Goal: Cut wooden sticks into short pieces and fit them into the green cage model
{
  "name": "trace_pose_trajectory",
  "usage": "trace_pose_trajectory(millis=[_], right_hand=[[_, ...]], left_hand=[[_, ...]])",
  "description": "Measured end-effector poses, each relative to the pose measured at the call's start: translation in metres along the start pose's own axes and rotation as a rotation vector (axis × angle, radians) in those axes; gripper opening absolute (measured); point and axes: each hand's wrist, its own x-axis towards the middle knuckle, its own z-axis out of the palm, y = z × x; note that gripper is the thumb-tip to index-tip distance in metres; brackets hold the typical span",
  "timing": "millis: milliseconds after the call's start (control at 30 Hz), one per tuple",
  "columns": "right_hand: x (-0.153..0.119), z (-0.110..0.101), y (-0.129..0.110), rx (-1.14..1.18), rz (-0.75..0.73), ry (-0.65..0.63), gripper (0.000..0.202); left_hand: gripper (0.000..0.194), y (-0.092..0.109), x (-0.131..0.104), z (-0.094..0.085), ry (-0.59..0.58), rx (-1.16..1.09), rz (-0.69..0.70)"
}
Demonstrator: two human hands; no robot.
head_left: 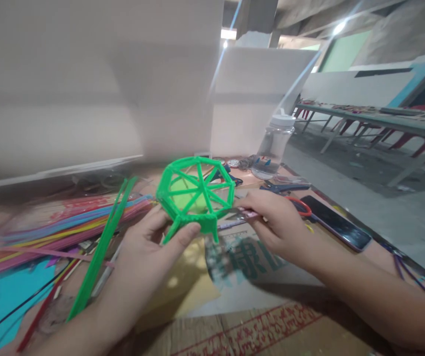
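A green wheel-shaped frame with spokes is held up over the table, tilted toward the camera. My left hand grips its lower left edge, the thumb on the green band at the bottom. Just right of the frame, my right hand is closed, fingers pinched together near the rim. What it pinches is too small and blurred to name. Orange-red scissor handles show behind that hand. Long green strips lie left of my left wrist.
Coloured strips and blue sheets lie at the left. A water bottle stands at the back right, before a white panel. A phone lies near the right table edge; pliers lie behind it.
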Motion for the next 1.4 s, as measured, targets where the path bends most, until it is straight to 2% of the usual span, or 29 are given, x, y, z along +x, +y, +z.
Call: trace_pose_trajectory(millis=[133, 233, 333, 433, 567, 733, 867, 1233, 1400], right_hand=[[0.002, -0.008, -0.001, 0.089, 0.083, 0.031, 0.04], [0.001, -0.01, -0.006, 0.116, 0.027, 0.078, 0.031], [0.0, -0.004, -0.008, 0.064, -0.008, 0.103, 0.025], [-0.002, 0.004, -0.007, -0.035, -0.001, 0.131, 0.033], [-0.002, 0.008, -0.005, -0.1, -0.033, 0.116, 0.042], [0.0, 0.008, -0.007, -0.165, -0.122, 0.121, 0.044], [0.001, 0.008, -0.007, -0.196, -0.118, 0.104, 0.048], [0.0, 0.007, -0.008, -0.219, -0.099, 0.062, 0.052], [-0.002, 0.013, -0.002, -0.243, -0.103, 0.05, 0.047]], left_hand=[[0.021, -0.002, 0.004, -0.001, 0.017, -0.027, -0.011], [0.022, -0.003, 0.003, 0.0, 0.019, -0.001, 0.02], [0.021, -0.004, 0.001, 0.0, 0.028, 0.028, 0.046], [0.021, -0.005, -0.001, 0.0, 0.043, 0.05, 0.068], [0.018, -0.006, -0.004, 0.0, 0.066, 0.096, 0.095], [0.021, -0.002, -0.008, 0.0, 0.035, 0.143, 0.115], [0.016, 0.002, -0.008, 0.001, 0.019, 0.177, 0.125], [0.012, 0.006, -0.004, 0.005, 0.016, 0.096, 0.049], [0.014, 0.003, -0.004, 0.006, -0.01, 0.093, 0.008]])
